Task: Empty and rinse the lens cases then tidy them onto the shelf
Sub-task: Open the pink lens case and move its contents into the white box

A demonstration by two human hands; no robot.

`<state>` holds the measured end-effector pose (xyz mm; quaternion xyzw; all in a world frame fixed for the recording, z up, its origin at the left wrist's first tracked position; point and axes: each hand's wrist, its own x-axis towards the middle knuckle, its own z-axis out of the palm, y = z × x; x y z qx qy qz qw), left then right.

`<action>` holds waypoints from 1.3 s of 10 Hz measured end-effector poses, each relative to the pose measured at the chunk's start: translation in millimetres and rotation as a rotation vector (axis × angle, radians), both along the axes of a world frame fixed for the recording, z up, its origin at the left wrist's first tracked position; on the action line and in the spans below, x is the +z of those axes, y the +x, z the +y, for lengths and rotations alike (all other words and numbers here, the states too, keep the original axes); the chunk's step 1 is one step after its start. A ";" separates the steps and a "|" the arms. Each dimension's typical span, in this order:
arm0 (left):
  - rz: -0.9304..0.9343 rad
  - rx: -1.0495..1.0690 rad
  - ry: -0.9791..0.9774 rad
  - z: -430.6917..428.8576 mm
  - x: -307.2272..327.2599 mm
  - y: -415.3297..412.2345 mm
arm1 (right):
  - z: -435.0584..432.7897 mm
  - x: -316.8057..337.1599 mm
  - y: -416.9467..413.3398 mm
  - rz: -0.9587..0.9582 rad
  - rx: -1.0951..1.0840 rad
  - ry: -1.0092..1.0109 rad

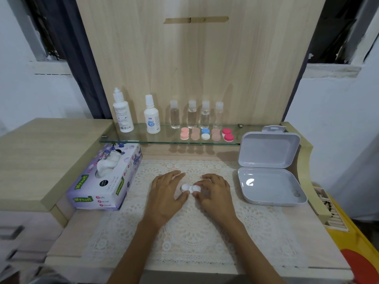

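The left hand (166, 193) grips the white lens case (190, 188) at its nine-o'clock cap, flat on the surface (320, 242), while the right hand (217, 193) pinches the three-o'clock cap, probably to unscrew it for emptying.

On a lace mat (184, 238), the left hand (167, 194) and right hand (216, 194) each pinch one cap of a white lens case (190, 188). Behind them, five coloured lens cases (205, 134) and six bottles (192, 114) stand on the glass shelf (141, 139).
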<state>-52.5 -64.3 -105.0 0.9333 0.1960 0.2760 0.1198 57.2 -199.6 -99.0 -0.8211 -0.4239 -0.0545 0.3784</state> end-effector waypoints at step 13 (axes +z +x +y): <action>0.339 0.126 -0.104 -2.0 -2.2 -16.9 | -97.2 43.6 75.1 0.024 -0.350 0.135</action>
